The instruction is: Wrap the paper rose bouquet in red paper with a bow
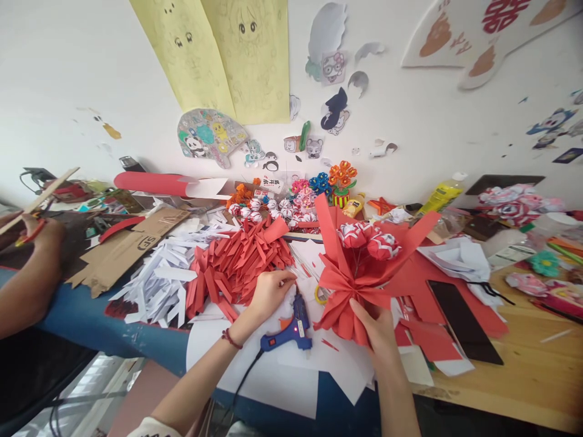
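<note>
My right hand point(378, 328) is closed around the gathered base of a red paper bouquet point(353, 285). Two red-and-white folded paper flowers point(368, 241) stand inside its wrapping on thin stems. My left hand point(272, 295), a beaded bracelet on its wrist, has its fingertips pinched together just above the nozzle of a blue hot glue gun point(291, 328). Whatever the pinch may hold is too small to make out. The glue gun lies on white paper point(273, 382) with a red light showing, and its cord runs down toward the table's front edge.
Heaps of folded red paper pieces point(241, 261) and white paper pieces point(159, 279) lie to the left, beside cardboard point(136, 243). On the right are a dark phone point(464, 321) and a yellow bottle point(444, 193). A co-worker's hand point(43, 233) holds scissors at far left.
</note>
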Motion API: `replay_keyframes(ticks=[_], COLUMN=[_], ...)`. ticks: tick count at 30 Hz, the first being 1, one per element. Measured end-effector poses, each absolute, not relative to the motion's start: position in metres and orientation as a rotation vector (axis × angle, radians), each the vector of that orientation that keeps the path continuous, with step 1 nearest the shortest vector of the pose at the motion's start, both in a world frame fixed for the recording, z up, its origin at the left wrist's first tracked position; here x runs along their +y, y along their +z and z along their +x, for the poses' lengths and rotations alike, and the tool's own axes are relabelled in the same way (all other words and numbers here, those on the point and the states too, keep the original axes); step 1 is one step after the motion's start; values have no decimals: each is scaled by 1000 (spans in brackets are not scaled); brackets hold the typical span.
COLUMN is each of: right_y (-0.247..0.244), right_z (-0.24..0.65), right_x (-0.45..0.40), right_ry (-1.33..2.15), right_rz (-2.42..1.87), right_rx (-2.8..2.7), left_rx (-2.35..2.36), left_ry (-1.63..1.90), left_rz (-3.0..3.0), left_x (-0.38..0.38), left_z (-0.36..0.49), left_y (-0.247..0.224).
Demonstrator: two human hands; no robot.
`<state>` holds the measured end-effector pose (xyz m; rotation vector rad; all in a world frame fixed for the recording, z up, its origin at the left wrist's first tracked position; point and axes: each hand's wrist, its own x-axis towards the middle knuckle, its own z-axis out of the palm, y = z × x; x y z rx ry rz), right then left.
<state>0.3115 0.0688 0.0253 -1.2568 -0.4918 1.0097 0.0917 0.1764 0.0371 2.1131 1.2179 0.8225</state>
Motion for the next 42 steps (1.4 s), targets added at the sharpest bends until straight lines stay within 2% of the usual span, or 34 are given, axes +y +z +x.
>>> replay_keyframes(ticks=[42], right_y=[21], right_z=[312], right_x=[68], right_ry=[998], right_rz=[-1229], right_rx=[-445], left_rx=[1149], left_ry=[882], left_rz=[2101], left_x=[180], left_z=[92], left_y=[34])
